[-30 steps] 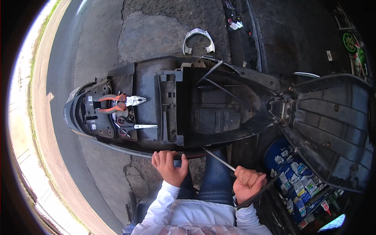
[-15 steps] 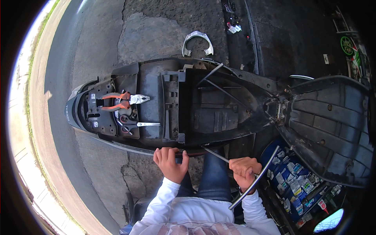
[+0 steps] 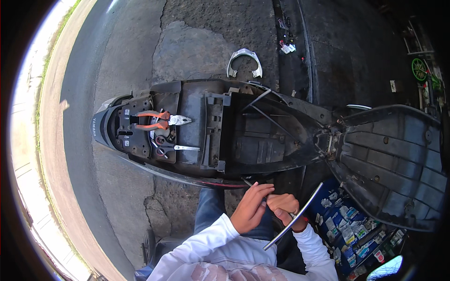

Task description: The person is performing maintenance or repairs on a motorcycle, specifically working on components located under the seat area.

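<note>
My right hand (image 3: pixel 283 204) is closed around the shaft of a metal T-handle wrench (image 3: pixel 307 204), just below its long bent crossbar. The shaft points up and left to the near side of a black scooter body (image 3: pixel 173 177), where its tip is hidden under the edge. Close beside it, my left hand (image 3: pixel 251 208) has its fingers stretched out over the shaft; whether they touch it I cannot tell. Orange-handled pliers (image 3: pixel 161 120) and a pair of scissors (image 3: pixel 180 148) lie on the scooter's tail section.
The scooter's seat (image 3: pixel 389 159) is tipped open to the right, its underside showing. A silver curved grab rail (image 3: pixel 244 56) lies on the ground beyond. At lower right stands a blue box (image 3: pixel 330 199) with many small packets. A green wheel (image 3: pixel 418 69) is at far right.
My left hand has moved right, from the scooter's side edge to beside the wrench shaft. My right hand still grips the wrench, a little further left. The whole view has shifted slightly.
</note>
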A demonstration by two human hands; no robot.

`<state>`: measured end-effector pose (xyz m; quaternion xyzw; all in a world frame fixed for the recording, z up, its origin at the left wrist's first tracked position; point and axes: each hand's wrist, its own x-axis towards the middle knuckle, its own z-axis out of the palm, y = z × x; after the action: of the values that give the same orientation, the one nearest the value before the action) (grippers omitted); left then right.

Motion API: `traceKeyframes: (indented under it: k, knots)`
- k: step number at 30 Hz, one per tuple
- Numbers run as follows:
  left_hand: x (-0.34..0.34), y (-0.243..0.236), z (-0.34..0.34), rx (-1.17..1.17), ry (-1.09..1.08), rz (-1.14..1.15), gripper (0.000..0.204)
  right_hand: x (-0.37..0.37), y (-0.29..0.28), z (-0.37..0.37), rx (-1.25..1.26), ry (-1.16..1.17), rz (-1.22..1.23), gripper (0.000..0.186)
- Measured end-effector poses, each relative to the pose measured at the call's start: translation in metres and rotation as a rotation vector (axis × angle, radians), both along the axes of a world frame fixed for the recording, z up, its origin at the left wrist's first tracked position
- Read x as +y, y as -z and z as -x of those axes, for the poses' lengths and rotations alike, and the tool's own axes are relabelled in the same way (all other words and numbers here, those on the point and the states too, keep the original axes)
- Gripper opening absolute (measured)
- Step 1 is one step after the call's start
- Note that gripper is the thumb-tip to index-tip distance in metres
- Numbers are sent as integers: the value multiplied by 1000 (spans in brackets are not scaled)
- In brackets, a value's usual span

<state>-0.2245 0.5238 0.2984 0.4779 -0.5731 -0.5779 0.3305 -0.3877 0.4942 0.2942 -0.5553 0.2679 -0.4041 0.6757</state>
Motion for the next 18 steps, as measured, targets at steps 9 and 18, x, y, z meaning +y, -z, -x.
traceKeyframes:
  k: [9, 18]
  knots:
    - [-34, -83, 48, -273, -26, 127, 48, -4, -12, 0, 222, -196, 85, 24]
    - [-61, -44, 87, -302, -2, -23, 36, -2, -54, -32, 381, -223, -136, 22]
